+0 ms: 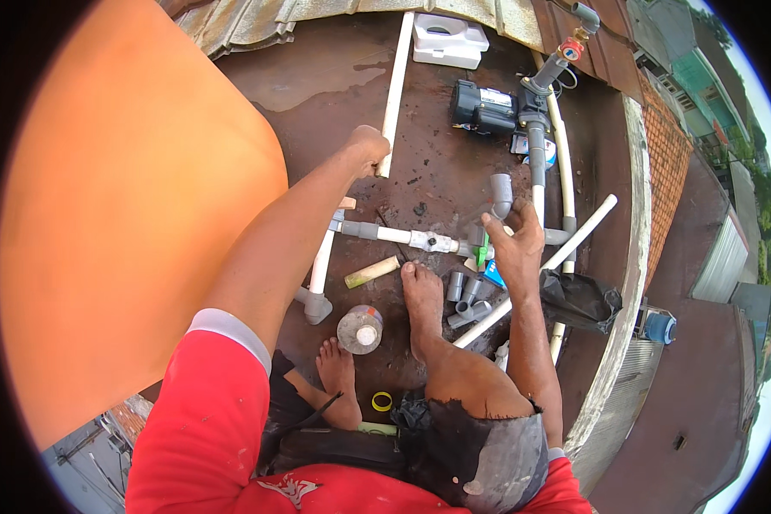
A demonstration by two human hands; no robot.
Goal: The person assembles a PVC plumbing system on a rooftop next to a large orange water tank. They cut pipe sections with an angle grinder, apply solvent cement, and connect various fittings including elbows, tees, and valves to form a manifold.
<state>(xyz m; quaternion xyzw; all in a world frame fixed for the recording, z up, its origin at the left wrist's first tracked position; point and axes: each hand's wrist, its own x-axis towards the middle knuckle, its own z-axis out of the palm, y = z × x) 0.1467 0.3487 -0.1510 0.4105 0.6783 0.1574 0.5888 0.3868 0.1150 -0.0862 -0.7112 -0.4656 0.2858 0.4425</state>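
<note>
My left hand [368, 152] is closed around the lower end of a long white pipe [398, 81]. The pipe slants up and away from me. My right hand [517, 244] is beside a grey elbow fitting [501, 195], its thumb apart from the fingers; whether it touches the elbow I cannot tell. Just left of that hand, a valve with a green handle [481, 247] sits in a horizontal pipe run. Farther left along the run are a white union fitting [433, 242] and a grey coupling [360, 230].
A dark water pump [488, 107] stands at the far right, near white foam packing [450, 41]. Loose grey fittings [469, 295], a cut pipe piece [372, 271], a round container [360, 331] and yellow tape [382, 401] lie near my feet. An orange tank [146, 197] fills the left.
</note>
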